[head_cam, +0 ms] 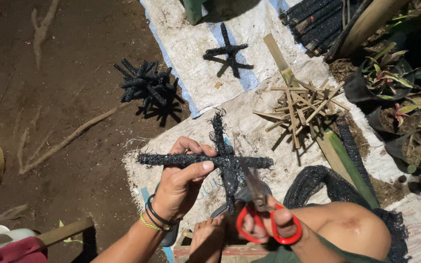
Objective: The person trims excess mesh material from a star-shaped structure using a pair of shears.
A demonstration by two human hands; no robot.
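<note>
So I've got this cross made of two sticks wrapped in black mesh netting (pixel 220 161) up in front of me, above the white woven plastic sack (pixel 249 117) I'm sitting on. My left hand (pixel 181 181) has the long horizontal arm pinched, thumb on top and fingers curled around underneath, clamped tight on it just left of where the two sticks cross. The wrap looks rough and fuzzy, with frayed black threads sticking out at every tip, especially the top end and the far left end. My right hand (pixel 274 221) is closed through the loops of the red-handled scissors (pixel 264 214), whose grey blades point up and lie against the cross just right of the joint, under the right arm. Further out on the sack there's another black wrapped cross (pixel 228 50) lying flat, a heap of more of them (pixel 146 86) on the dirt to the left, and a pile of bare bamboo-stick crosses (pixel 300 107) to the right, next to some potted plants (pixel 391 83).
</note>
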